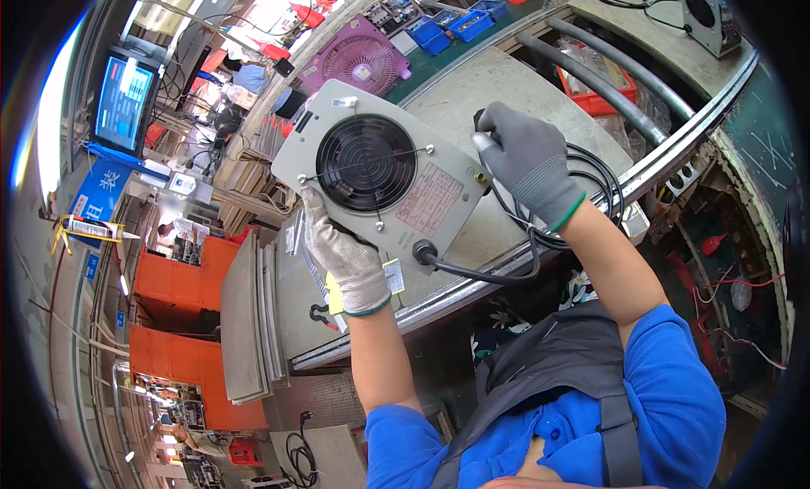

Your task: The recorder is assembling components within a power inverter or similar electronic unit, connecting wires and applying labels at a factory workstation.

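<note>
A grey metal box-shaped machine (472,215) with a round black fan grille (366,163), a printed label and a cord outlet stands tilted on the workbench (481,84) before me. My left hand (342,257), in a whitish glove, grips its left lower edge. Beside the opposite edge is my right hand (527,156), in a grey glove, its fingers closed at a small black part that I cannot make out. From the machine's lower corner runs a thick black power cord (485,276); its coiled loops hang below and right of my right hand.
Behind the machine stands a purple fan-like panel (359,63). Blue bins (430,37) sit farther back. Two grey rails (591,84) cross a red crate (603,101) at right, and a similar machine (710,16) stands beyond. Flat panels (245,320) lean at the left.
</note>
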{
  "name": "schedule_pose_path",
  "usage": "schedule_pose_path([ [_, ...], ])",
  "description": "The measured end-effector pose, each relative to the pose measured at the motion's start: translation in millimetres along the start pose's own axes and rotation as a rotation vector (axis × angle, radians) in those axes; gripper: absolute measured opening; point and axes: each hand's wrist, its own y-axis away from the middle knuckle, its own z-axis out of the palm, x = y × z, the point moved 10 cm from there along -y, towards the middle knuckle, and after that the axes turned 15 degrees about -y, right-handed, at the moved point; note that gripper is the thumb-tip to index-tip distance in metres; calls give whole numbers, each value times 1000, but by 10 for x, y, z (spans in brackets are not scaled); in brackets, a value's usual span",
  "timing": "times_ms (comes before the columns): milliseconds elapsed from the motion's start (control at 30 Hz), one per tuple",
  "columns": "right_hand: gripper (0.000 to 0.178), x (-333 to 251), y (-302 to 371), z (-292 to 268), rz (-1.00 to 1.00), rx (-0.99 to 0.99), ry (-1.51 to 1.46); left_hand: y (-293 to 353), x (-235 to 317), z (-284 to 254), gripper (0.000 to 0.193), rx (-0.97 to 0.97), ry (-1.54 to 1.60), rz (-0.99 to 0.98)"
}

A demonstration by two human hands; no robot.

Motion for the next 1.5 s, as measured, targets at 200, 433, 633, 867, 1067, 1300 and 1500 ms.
schedule_pose_path([
  [200, 27, -217, 348, 757, 218, -632, -1213, 87, -61, 52, 42, -21, 35, -41],
  [433, 78, -91, 895, 247, -255, -70, -657, 327, -143, -190, 43, 113, -90, 87],
  [633, 89, 433, 1245, 802, -407, -144, -9, 721, -598, -121, 17, 275, -28, 55],
  [867, 44, 1152, 1870, 756, -528, -1082, -29, 421, -543, -146, 15, 309, 119, 43],
  [1067, 33, 2196, -25, -51, 114, -582, 722, 563, -645, -177, 25, 193, -92, 18],
  [1300, 61, 586, 112, -99, 157, -200, -416, 623, -579, 472, 42, 11, -524, 18],
  [1500, 91, 56, 672, 500, 100, -293, -679, 851, -567, 763, 29, -296, -720, 301],
])
